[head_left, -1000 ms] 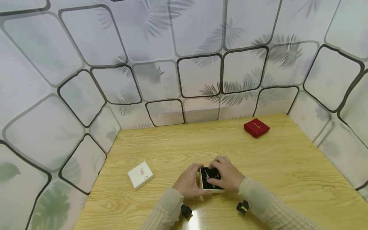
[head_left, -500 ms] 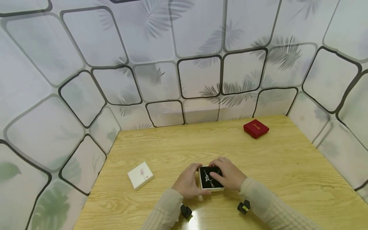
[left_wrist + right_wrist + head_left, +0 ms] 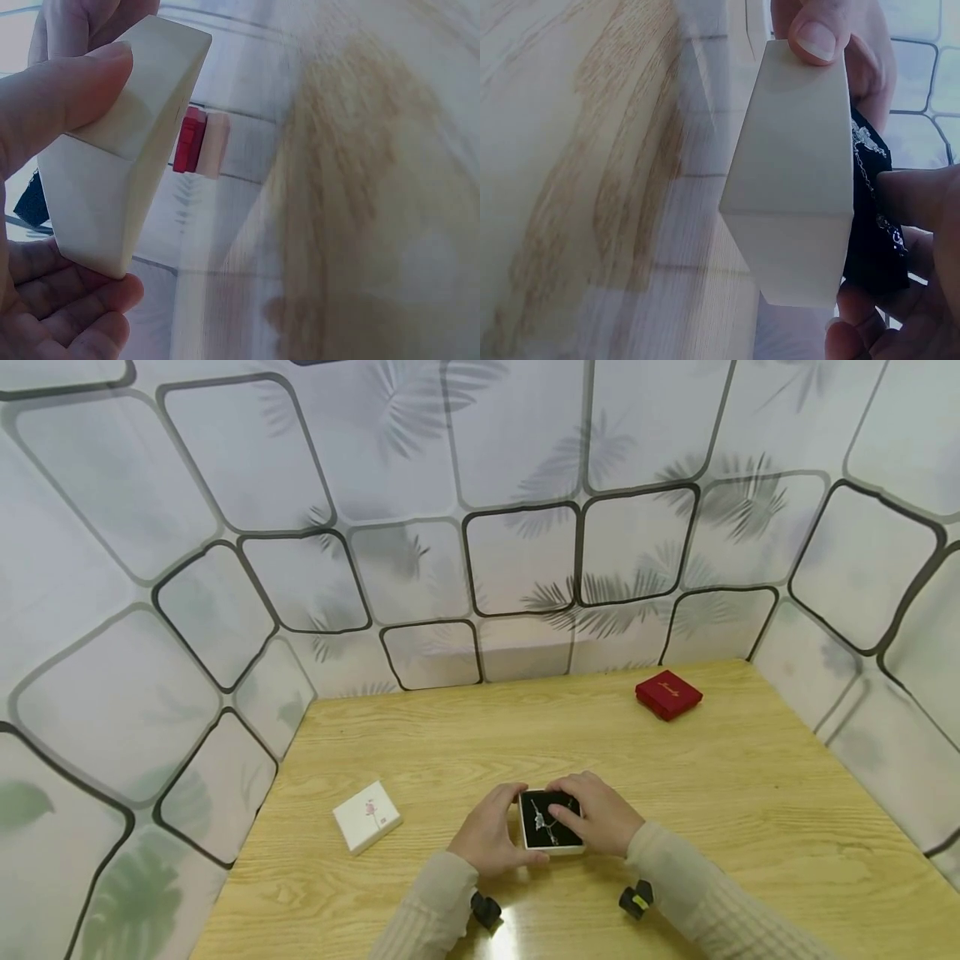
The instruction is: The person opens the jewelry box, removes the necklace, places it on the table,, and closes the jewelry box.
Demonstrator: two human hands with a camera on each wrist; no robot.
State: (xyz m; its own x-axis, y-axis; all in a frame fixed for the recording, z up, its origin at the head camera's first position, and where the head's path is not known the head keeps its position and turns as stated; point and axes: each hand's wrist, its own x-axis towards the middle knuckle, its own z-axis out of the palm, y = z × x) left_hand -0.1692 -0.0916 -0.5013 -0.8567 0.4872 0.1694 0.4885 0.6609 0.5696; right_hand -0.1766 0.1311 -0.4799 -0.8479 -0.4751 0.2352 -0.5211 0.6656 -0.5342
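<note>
A small cream jewelry box (image 3: 556,851) is held in front of me, its lidless top showing a black insert (image 3: 531,839). On the insert lies a silver chain with a pendant (image 3: 539,820). My left hand (image 3: 487,837) grips the box by its left side, thumb on the near wall and fingers at the far corner. With the thumb over its face and fingers at its edge, my right hand (image 3: 602,817) pinches the insert. In the right wrist view the black insert (image 3: 864,259) stands tilted out past the rim of the cream box (image 3: 791,142).
To the left on the wooden table (image 3: 435,735) lies a flat white box piece (image 3: 367,820) printed with a pink flower. A red box (image 3: 669,695) with gold lettering sits at the back right. Patterned fabric walls (image 3: 517,560) surround the table.
The right thumb has moved up and right across the insert, showing more of the chain and pendant. The box has shifted slightly, and the left hand keeps its grip.
</note>
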